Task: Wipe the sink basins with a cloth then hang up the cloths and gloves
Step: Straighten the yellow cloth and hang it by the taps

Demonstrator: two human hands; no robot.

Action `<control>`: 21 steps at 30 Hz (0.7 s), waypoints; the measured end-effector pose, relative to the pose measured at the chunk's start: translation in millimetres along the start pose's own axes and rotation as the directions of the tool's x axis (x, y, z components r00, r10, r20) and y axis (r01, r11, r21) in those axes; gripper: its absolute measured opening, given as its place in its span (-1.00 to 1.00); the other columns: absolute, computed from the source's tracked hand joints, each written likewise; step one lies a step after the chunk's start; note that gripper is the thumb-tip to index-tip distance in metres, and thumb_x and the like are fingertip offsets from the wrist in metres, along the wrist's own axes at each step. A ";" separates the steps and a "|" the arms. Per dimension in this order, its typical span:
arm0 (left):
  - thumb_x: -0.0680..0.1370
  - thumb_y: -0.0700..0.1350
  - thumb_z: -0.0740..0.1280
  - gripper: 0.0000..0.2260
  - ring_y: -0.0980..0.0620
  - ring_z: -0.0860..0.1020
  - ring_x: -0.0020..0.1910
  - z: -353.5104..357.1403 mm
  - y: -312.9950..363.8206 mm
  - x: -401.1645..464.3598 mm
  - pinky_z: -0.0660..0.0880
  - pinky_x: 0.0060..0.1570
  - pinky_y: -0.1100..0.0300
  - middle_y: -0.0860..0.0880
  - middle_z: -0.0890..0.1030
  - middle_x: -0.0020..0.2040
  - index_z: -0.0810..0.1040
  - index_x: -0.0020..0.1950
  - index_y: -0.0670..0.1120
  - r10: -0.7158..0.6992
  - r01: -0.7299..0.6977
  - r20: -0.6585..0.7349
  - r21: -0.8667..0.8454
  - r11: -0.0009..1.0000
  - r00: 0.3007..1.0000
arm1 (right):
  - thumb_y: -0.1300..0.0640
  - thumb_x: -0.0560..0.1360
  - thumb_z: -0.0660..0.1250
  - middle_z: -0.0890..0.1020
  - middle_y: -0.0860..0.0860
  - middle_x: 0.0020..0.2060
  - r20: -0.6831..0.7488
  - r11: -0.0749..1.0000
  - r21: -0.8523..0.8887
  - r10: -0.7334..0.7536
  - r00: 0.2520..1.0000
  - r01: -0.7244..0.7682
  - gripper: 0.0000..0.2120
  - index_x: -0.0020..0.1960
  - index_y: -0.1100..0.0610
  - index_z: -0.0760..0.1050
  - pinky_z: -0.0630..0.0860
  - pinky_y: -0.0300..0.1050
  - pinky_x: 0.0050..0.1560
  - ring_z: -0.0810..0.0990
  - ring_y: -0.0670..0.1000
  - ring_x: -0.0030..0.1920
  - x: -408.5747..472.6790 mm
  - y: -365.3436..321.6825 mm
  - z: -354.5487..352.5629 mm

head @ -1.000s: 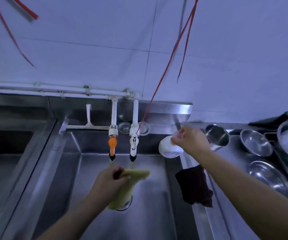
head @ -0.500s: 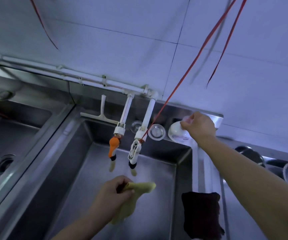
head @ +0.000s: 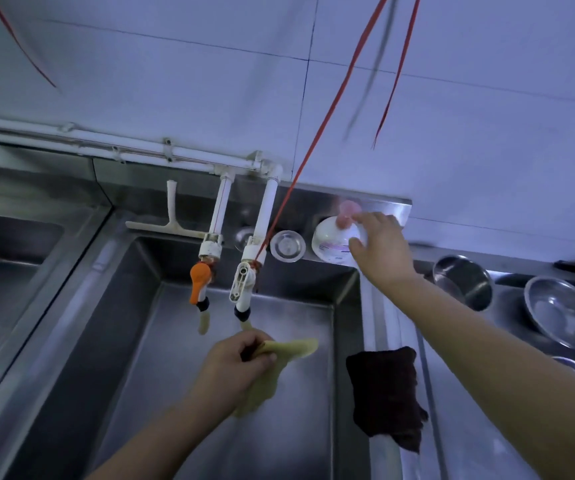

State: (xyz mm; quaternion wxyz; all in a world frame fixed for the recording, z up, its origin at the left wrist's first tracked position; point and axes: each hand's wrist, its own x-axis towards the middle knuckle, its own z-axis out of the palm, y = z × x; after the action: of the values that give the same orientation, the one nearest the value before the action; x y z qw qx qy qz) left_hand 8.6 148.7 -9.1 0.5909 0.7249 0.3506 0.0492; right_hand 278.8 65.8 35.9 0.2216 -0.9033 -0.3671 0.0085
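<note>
Over the basin [head: 209, 393], left fingers [head: 261, 356] clench yellow cloth [head: 289, 349] (right fingers [head: 372, 218] loosely touch bottle [head: 331, 240]).

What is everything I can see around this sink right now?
Sink basin: one, steel, centre; part of another at left.
Taps: two, one with an orange handle, one white, over the basin.
Squeegee: one, white, on the back ledge.
Soap bottle: one, white with a pink pump, on the back ledge.
Yellow cloth: one, over the basin.
Dark cloth: one, draped over the basin's right rim.
Steel bowls: several, on the right counter.
Red cords: several, hanging by the wall.
Left hand: grips the yellow cloth.
Right hand: fingers at the soap bottle.
</note>
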 end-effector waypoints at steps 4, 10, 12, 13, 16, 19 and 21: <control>0.48 -0.22 0.40 -0.79 0.28 0.57 -0.26 8.5 12.1 -2.3 0.43 -0.41 0.48 0.11 0.63 -0.28 0.60 -0.22 0.10 0.045 -0.046 0.072 0.006 0.999 0.996 | 0.38 0.31 0.25 0.65 -0.09 -0.02 0.406 0.972 0.208 -0.189 0.894 0.111 -0.59 0.02 0.04 0.64 0.45 -0.32 0.06 0.49 -0.20 -0.03 -74.7 -19.6 5.7; 0.47 -0.21 0.41 -0.95 0.21 0.51 -0.26 29.9 21.4 -4.6 0.39 -0.33 0.47 0.06 0.58 -0.25 0.60 -0.15 -0.08 0.172 -0.184 0.128 0.094 0.978 0.977 | 0.02 0.34 0.44 0.55 -0.24 -0.22 0.504 0.972 0.223 -0.178 0.845 0.072 -0.79 -0.03 -0.04 0.59 0.37 -0.43 -0.14 0.47 -0.25 -0.12 -142.3 -6.3 8.1; 0.46 -0.22 0.42 -0.98 0.17 0.51 -0.25 39.7 22.3 -4.6 0.38 -0.30 0.42 0.01 0.58 -0.24 0.61 -0.13 -0.13 0.209 -0.229 0.163 0.115 0.967 0.964 | -0.02 0.34 0.47 0.55 -0.25 -0.23 0.458 0.956 0.292 -0.170 0.873 0.033 -0.79 -0.04 -0.05 0.57 0.38 -0.46 -0.16 0.49 -0.27 -0.12 -153.5 -2.2 3.4; 0.45 -0.22 0.43 -0.97 0.22 0.51 -0.27 45.2 22.7 -4.8 0.38 -0.31 0.43 0.01 0.59 -0.24 0.61 -0.14 -0.11 0.213 -0.236 0.183 0.116 0.965 0.960 | -0.01 0.35 0.48 0.56 -0.24 -0.23 0.432 0.950 0.309 -0.179 0.884 0.041 -0.80 -0.05 -0.04 0.58 0.37 -0.47 -0.16 0.51 -0.26 -0.14 -158.1 -0.9 1.9; 0.43 -0.18 0.44 -0.89 0.27 0.53 -0.25 62.9 24.2 -3.7 0.42 -0.31 0.45 0.05 0.60 -0.23 0.58 -0.13 0.01 0.163 -0.180 0.231 0.053 0.982 0.959 | 0.02 0.40 0.45 0.50 -0.20 -0.34 0.355 0.965 0.261 -0.127 0.926 0.032 -0.90 -0.14 0.01 0.58 0.34 -0.42 -0.26 0.47 -0.22 -0.28 -166.2 5.6 -3.0; 0.37 -0.16 0.47 -0.81 0.18 0.58 -0.24 76.6 24.3 4.6 0.49 -0.34 0.30 0.02 0.62 -0.18 0.53 -0.09 0.01 0.064 -0.086 0.272 0.072 0.994 0.960 | 0.02 0.41 0.41 0.48 -0.15 -0.41 0.273 0.969 0.229 0.034 0.961 -0.099 -0.90 -0.23 -0.04 0.50 0.35 -0.28 -0.31 0.44 -0.18 -0.33 -165.5 21.9 -9.6; 0.33 -0.16 0.47 -0.81 0.06 0.60 -0.27 83.7 24.6 13.1 0.49 -0.34 0.15 -0.07 0.63 -0.21 0.53 -0.12 -0.08 0.015 -0.063 0.302 0.147 0.987 0.953 | -0.01 0.41 0.39 0.48 -0.12 -0.43 0.218 0.945 0.245 0.164 0.962 -0.216 -0.86 -0.24 -0.02 0.45 0.36 -0.24 -0.31 0.43 -0.17 -0.35 -160.1 34.4 -12.9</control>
State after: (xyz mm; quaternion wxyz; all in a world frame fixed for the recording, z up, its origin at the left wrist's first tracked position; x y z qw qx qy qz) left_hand 70.2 85.9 -16.6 0.5779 0.7746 0.2452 -0.0771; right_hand 186.9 -67.8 9.9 0.3023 -0.8913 -0.2934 0.1676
